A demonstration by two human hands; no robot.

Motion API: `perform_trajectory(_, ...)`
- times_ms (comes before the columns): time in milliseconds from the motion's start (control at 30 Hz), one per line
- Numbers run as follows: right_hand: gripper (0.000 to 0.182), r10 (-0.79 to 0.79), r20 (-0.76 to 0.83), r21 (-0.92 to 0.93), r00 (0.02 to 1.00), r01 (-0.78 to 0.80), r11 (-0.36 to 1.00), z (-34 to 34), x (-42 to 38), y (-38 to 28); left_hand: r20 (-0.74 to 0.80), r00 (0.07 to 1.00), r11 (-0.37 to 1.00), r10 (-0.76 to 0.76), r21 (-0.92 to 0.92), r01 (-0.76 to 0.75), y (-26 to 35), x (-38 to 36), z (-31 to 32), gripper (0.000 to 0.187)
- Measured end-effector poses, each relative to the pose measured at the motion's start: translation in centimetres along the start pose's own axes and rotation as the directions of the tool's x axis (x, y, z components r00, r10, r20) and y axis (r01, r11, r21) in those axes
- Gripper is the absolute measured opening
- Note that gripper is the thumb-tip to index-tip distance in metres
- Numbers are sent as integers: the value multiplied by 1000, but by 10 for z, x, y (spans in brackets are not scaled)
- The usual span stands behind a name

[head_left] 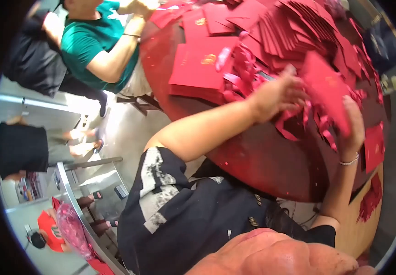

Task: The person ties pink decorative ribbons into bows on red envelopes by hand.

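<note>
My right hand [354, 121], with a beaded bracelet at the wrist, grips the lower edge of a flat red card [326, 87] with a small gold mark. The card is tilted above the table. Just left of it, my left hand [278, 95] is raised with its fingers apart, somewhat blurred by motion. Loose pink-red ribbons [241, 73] lie around and beneath both hands. Left of my left hand sits a neat stack of red cards [198, 68] with gold print. Beyond my hands is a big fanned pile of red cards [282, 32].
The round dark-red table [271, 169] curves in front of me. A person in a green shirt [92, 46] works at its far left. More people stand at left, near a counter [76, 197]. A wooden surface [356, 229] with red pieces [371, 199] is at lower right.
</note>
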State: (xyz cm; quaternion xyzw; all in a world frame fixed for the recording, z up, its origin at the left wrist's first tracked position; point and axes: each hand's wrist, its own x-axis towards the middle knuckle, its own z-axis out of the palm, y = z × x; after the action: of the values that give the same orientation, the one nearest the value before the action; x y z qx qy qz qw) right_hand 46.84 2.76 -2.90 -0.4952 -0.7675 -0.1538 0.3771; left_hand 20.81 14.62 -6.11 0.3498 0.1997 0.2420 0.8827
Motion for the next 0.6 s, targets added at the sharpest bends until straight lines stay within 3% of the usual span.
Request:
perform_trajectory(33,34,-66,86,-22,994,69,997,-3,2,-26,-77,994,984,82,-154,-93,-9,13,-6,71)
perform_trajectory(67,36,-124,174,-43,977,133,990,-6,6,-48,50,996,965,69,-257,-54,10,-6,9,70)
perform_trajectory(100,33,-161,213,-11,964,167,986,-4,3,-58,-209,965,976,161,-110,-186,-7,14,-11,63)
perform_trajectory(133,34,-211,220,-18,953,220,975,0,-6,-58,-18,991,982,130,-138,-131,1,1,-8,54)
perform_trajectory(167,34,-202,257,-13,945,212,977,1,-11,-59,-144,941,939,305,211,-272,0,1,-4,47)
perform_trajectory(200,35,-202,281,-24,938,218,976,0,-12,-59,-151,906,884,396,331,-331,-6,0,-1,51)
perform_trajectory(267,35,-242,258,-60,935,266,962,0,-14,-55,27,823,572,568,706,-418,-13,6,-12,51)
perform_trajectory(300,35,-220,257,-75,941,247,966,-1,-16,-55,202,781,219,591,892,-396,-9,5,-17,48)
perform_trajectory(333,35,-228,275,-76,934,257,963,0,-16,-55,214,788,219,577,889,-402,-7,4,-14,48)
perform_trajectory(400,35,-227,290,-74,930,258,963,3,-19,-54,389,735,-155,555,917,-368,-6,-1,-10,43)
perform_trajectory(433,35,-233,304,-64,924,264,962,4,-20,-53,421,679,-197,601,902,-385,-8,1,-9,43)
perform_trajectory(567,36,-244,345,-43,906,275,960,7,-21,-50,382,700,-156,604,918,-366,0,-6,0,41)
perform_trajectory(600,36,-239,347,-40,907,269,962,8,-21,-51,318,753,-161,577,948,-276,7,-12,7,39)
